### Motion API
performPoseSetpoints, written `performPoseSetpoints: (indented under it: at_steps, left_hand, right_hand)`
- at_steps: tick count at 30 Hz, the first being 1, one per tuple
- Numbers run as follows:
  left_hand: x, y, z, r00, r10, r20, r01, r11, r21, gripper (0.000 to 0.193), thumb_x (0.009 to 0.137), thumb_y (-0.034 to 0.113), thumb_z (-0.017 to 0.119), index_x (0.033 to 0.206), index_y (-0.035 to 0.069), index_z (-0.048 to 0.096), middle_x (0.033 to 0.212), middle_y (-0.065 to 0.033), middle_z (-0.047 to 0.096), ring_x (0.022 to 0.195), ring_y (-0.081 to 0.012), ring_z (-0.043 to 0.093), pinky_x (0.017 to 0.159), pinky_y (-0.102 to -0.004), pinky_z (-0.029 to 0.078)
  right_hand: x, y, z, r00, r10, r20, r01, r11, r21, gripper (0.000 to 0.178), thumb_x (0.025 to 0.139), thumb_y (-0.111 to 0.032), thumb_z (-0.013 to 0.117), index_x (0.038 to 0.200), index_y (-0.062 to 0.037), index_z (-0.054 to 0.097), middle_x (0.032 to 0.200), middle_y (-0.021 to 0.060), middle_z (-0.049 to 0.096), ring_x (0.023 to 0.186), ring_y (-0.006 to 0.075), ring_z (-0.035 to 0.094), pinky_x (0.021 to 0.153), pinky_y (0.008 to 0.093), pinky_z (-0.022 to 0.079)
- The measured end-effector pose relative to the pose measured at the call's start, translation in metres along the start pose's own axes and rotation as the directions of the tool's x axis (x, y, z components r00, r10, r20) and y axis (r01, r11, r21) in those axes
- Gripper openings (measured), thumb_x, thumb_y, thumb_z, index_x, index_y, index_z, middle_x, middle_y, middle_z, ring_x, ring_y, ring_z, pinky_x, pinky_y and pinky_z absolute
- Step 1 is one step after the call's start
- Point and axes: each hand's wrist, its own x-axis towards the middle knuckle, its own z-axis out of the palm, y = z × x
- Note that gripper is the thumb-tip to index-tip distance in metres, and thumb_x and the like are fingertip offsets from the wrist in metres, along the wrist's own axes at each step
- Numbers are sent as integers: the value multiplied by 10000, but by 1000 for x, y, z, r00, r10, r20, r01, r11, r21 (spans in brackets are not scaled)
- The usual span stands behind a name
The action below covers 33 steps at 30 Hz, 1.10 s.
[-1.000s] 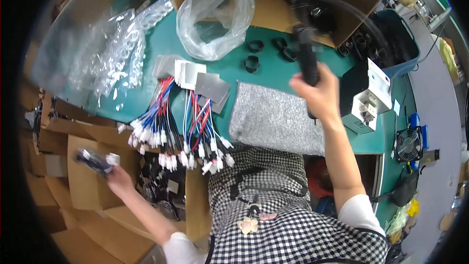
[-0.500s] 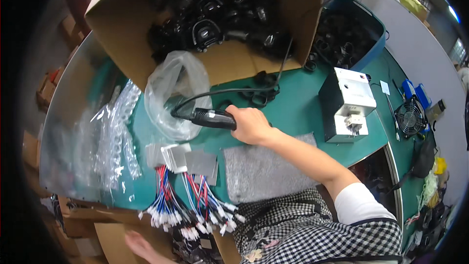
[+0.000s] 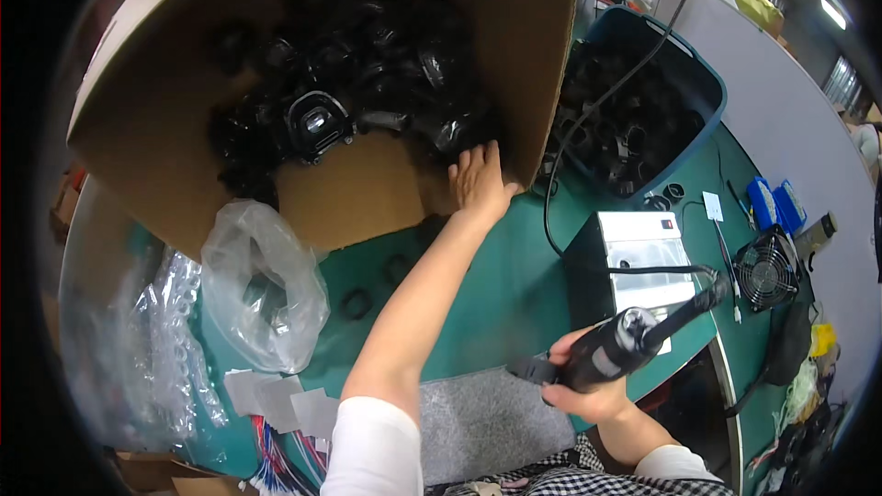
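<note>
My left hand (image 3: 480, 186) reaches to the lower right part of a large cardboard box (image 3: 354, 193), its fingers stretched out and nothing seen in them. Inside that box lies a pile of black parts (image 3: 317, 124), some in shiny clear wrap. My right hand (image 3: 593, 400) grips a black corded handheld power tool (image 3: 606, 354) above the right end of a grey mat (image 3: 491, 422). A flat dark piece (image 3: 533, 369) juts out at the tool's left end; whether it belongs to the tool I cannot tell.
A blue bin (image 3: 707, 119) of black rings stands at the back right, beside a white-and-black machine (image 3: 634, 243). To the left are a clear plastic bag (image 3: 262, 303), bubble wrap (image 3: 175, 340) and grey cards (image 3: 276, 400) with coloured wires. A small fan (image 3: 765, 271) lies far right.
My right hand has carried the tool from the bag rightward and nearer to me. My left hand has come up from below the table edge to the box. The view has shifted.
</note>
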Motion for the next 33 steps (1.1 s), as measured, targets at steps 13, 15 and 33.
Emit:
performPoseSetpoints:
  at_steps: [13,15,33]
  left_hand:
    - [-106,-38,-249,886,-112,449,358,781,-512,286,682,47,710,925,-18,573,825,-95,579,796,-163,530,756,-300,438]
    - [-161,-18,-264,829,-114,547,382,830,-407,265,675,20,702,887,-18,549,812,-103,554,822,-219,550,767,-319,433]
    - [-298,32,-226,900,164,404,-91,977,-194,661,647,448,697,1153,39,586,1269,-128,533,1297,-298,382,1110,-560,123]
  right_hand:
    - [-24,-10,3,929,346,131,-344,938,-37,412,658,-37,739,1021,33,558,820,57,604,656,109,585,637,258,489]
    - [-32,-14,6,813,556,172,-558,829,-44,407,664,-22,729,1020,49,545,779,80,600,612,136,603,602,264,499]
    - [-62,21,10,977,131,166,84,484,-871,473,591,-148,752,1018,10,626,936,163,590,867,352,597,768,394,485]
